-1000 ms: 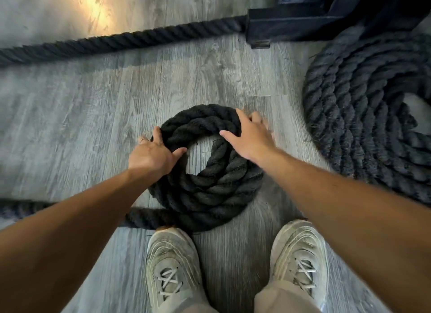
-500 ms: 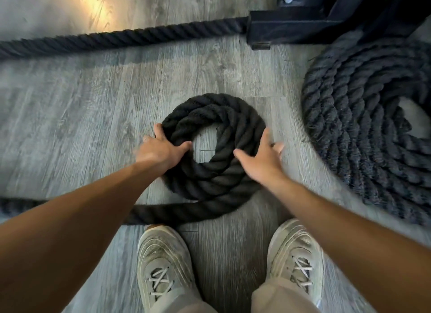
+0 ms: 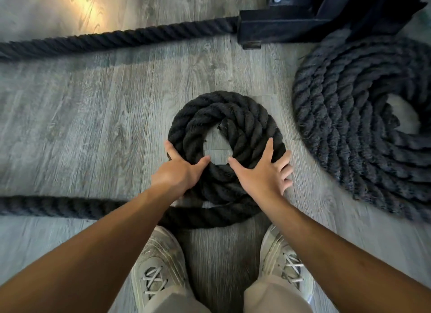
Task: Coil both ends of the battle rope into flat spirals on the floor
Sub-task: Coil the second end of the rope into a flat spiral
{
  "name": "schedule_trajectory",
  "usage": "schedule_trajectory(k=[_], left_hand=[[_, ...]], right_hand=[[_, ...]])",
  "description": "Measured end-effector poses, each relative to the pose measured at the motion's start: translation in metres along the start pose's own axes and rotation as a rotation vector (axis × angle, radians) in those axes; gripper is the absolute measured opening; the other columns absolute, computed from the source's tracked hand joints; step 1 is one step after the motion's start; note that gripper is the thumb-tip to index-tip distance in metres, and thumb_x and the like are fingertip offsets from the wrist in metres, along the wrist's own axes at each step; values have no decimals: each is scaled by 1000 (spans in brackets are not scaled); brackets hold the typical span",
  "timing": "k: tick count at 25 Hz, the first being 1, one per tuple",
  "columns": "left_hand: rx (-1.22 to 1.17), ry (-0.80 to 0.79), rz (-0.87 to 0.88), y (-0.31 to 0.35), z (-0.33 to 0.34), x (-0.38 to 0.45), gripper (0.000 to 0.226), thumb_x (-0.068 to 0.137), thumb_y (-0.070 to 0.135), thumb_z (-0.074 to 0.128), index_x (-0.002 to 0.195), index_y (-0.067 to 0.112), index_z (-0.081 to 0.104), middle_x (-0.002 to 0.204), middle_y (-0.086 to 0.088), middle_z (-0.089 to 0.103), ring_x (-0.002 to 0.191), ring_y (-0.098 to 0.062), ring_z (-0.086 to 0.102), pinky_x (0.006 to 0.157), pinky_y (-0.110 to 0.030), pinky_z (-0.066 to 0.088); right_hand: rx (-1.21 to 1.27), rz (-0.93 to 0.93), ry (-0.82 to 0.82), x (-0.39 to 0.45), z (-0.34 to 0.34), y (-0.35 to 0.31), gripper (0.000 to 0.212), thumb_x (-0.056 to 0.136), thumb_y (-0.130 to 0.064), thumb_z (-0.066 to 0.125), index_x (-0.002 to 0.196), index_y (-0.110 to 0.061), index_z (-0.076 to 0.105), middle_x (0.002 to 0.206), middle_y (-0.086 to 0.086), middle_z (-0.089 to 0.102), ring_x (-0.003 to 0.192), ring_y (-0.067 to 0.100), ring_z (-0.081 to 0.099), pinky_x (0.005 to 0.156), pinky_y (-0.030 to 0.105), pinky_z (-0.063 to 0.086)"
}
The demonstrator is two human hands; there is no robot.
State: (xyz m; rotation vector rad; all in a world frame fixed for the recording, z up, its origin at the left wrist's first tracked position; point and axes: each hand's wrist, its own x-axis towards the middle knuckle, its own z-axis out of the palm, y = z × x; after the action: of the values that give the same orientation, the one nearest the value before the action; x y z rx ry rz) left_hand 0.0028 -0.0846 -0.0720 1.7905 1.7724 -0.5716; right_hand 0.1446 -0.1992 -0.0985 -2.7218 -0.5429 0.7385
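A thick black battle rope lies on the grey wood floor. One end forms a small flat coil (image 3: 224, 116) of about three turns in front of my feet. My left hand (image 3: 179, 172) rests on the coil's near left side, thumb at the inner hole and a finger along the outer edge. My right hand (image 3: 263, 175) presses flat on the near right side with its fingers spread straight. The rope's loose run (image 3: 46, 206) leaves the coil near my shoes and goes off left. The other end is a large flat spiral (image 3: 349, 130) at the right.
A straight stretch of rope (image 3: 116, 37) crosses the far floor to a black steel rack foot (image 3: 303, 21) at the top right. My two pale shoes (image 3: 158, 266) stand just behind the small coil. Bare floor (image 3: 81, 126) lies to the left.
My right hand has slid from the coil's far side round to its near right side. The left hand shifted slightly nearer. The coil turned and the loose run now curves closer to my shoes.
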Motion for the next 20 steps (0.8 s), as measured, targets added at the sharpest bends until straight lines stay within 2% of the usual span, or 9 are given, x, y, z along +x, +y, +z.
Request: schedule_trajectory(k=[2,4,7,10,12,14,18,20], left_hand=[[160,102,48,3,-11,8,129,70,97,31,158,9,-2,144,-25,51,123,-39,58,90,-43,48],[162,141,139,10,-26,20,119,73,94,37,160,21,0,161,-28,22,139,-46,39,105,-51,41],[7,114,374,14,-41,39,99,83,73,59,157,49,-2,159,-27,20,140,-47,37,115,-50,34],[-26,72,415,13,-43,49,85,83,64,66,153,58,16,159,-23,20,135,-46,43,113,-47,39],[-87,79,350,9,-38,48,83,82,62,68,151,58,21,156,-23,23,128,-46,49,107,-47,45],[-175,134,275,-3,-25,36,85,81,65,67,152,54,21,154,-29,24,128,-48,48,108,-48,44],[-480,125,164,-36,19,-8,96,72,72,71,151,41,26,144,-35,33,131,-47,46,110,-45,37],[-533,107,116,-43,31,-15,90,73,75,67,146,37,31,142,-33,31,132,-45,42,109,-45,36]], right_hand=[[13,47,4,0,2,-9,124,61,-82,61,159,-37,0,164,20,-3,138,43,21,106,57,25],[7,43,11,4,2,-9,123,61,-79,62,159,-36,1,163,20,-2,137,44,21,105,57,26],[-6,16,37,4,6,-6,121,63,-80,59,159,-35,1,163,21,-1,136,44,22,103,56,26],[-49,-3,34,7,8,-6,119,65,-82,53,159,-34,-1,163,21,-2,134,43,22,103,56,26],[-104,-66,13,18,4,-7,119,65,-83,51,160,-35,-2,162,21,-1,136,43,22,106,57,25],[-165,-201,-37,35,-6,-8,117,66,-84,53,159,-39,-1,163,17,-2,140,43,17,111,57,22],[-238,-525,-268,78,-42,-26,114,67,-77,69,158,-50,6,168,1,-7,153,33,1,119,54,13],[-223,-584,-348,85,-51,-31,112,66,-74,75,157,-53,13,169,-5,-6,154,29,-1,122,54,12]])
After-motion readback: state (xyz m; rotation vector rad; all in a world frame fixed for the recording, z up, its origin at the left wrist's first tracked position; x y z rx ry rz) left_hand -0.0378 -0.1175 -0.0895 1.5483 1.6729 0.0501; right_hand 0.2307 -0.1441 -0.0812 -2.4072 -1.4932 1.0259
